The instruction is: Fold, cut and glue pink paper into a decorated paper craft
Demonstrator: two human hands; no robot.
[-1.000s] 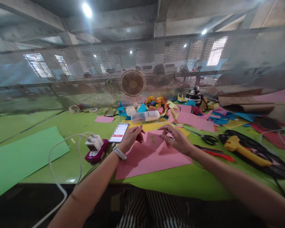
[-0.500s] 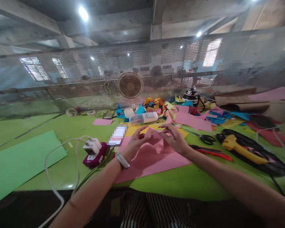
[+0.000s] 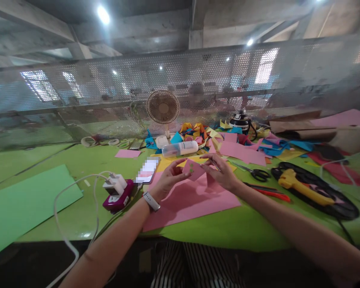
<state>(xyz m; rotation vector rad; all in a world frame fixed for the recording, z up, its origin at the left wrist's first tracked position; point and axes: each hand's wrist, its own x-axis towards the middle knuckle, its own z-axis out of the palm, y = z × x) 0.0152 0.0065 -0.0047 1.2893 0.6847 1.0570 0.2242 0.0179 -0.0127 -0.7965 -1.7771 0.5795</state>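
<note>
My left hand [image 3: 171,179] is half curled, thumb and fingertips closed on the left side of a small pink paper piece [image 3: 195,171]. This piece is held above the large pink sheet [image 3: 192,210] and tilted, I think so that its green shapes [image 3: 191,168] face me. My right hand [image 3: 221,172] is bent at the piece's right corner; something thin and pale seems to be between its fingers, but it is too small, so I cannot tell whether the grip is closed. The large sheet lies by the near edge of the tabletop [image 3: 204,239], probably to keep the work close to me. Towards the right edge lie scissors [image 3: 255,173], a red-handled cutter [image 3: 276,195] and a yellow glue gun [image 3: 303,190] on a black tray [image 3: 349,206], maybe for easy reach. Left of the sheet's far corner, a phone [image 3: 148,170] lies near the purple power strip [image 3: 118,199], perhaps for charging.
</note>
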